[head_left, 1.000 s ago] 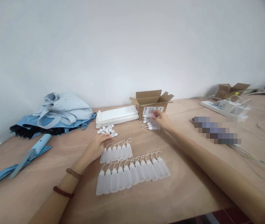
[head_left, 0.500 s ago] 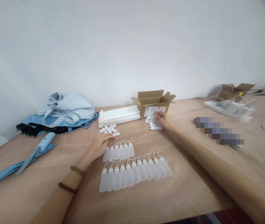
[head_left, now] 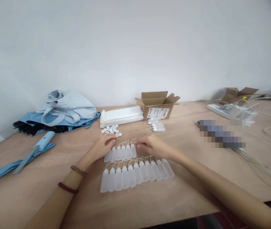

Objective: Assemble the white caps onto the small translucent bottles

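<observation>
Grip unclear on left hand [head_left: 104,145] and right hand [head_left: 152,145], either snagging cords [head_left: 132,140] at twelve o'clock of the short bottle row [head_left: 121,154] could skew it.

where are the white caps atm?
Head view, a bit left of centre: the caps lie in a loose pile just beyond the left hand, on the near side of the white packets.
</observation>
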### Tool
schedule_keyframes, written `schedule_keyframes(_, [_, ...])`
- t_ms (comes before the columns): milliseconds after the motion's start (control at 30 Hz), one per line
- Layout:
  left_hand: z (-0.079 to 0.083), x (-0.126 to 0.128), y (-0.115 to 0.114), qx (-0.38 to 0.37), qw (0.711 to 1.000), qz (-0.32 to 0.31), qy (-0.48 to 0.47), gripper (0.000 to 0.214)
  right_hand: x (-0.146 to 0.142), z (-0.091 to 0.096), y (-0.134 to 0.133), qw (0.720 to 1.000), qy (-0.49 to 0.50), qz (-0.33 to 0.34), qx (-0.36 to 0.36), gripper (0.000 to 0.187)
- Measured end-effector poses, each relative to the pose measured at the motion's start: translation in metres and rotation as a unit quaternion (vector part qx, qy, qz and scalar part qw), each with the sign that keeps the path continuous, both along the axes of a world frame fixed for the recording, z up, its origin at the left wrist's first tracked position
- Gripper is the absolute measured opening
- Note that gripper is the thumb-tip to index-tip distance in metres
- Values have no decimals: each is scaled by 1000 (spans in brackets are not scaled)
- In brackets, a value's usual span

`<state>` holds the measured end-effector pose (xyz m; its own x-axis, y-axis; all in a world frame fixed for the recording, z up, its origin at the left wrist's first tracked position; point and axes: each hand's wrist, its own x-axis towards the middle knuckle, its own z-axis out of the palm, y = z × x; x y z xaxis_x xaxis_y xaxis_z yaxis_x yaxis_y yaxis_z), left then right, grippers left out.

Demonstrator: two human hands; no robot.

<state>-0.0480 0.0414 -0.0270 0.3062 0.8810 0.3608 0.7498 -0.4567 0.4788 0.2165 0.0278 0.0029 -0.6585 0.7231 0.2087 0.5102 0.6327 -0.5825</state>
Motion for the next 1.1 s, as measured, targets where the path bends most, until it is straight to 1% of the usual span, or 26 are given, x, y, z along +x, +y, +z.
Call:
schedule_keyframes(133, [5,3,-4,2,1000,9,-14,27,-6,-9,-8,999,-20,29,3,23])
schedule_keyframes(267, [9,4,-7,11,999,14,-26,24,-9,-16,-9,999,-38,30,10,21])
schedule_keyframes(400, [12,6,-8,31,998,16,-43,20,-10,-21,-8,998,-58,4,34,21])
schedule_keyframes(533, [19,13,-14,24,997,19,-67,15,-9,-26,-7,997,-64,-26,42,23])
schedule_keyframes(667, [25,24,-23,-15,995,6,-99,14,-7,-26,-11,995,-35,-57,68,12])
schedule_keyframes(767, [24,31,-28,-67,981,-20,-183,18,-6,-24,-15,994,-6,-56,93,10])
schedule_keyframes(833, [22,36,-31,-105,964,-38,-242,21,-7,-24,-19,993,3,-46,109,13])
schedule_keyframes(933, [20,43,-34,-149,941,-60,-299,23,-9,-25,-23,992,-4,-29,124,18])
schedule_keyframes(1000, [19,46,-35,-173,929,-68,-320,25,-11,-25,-26,992,-11,-19,122,22])
schedule_keyframes(1100, [20,49,-36,-198,921,-70,-329,28,-12,-24,-30,993,-12,3,119,31])
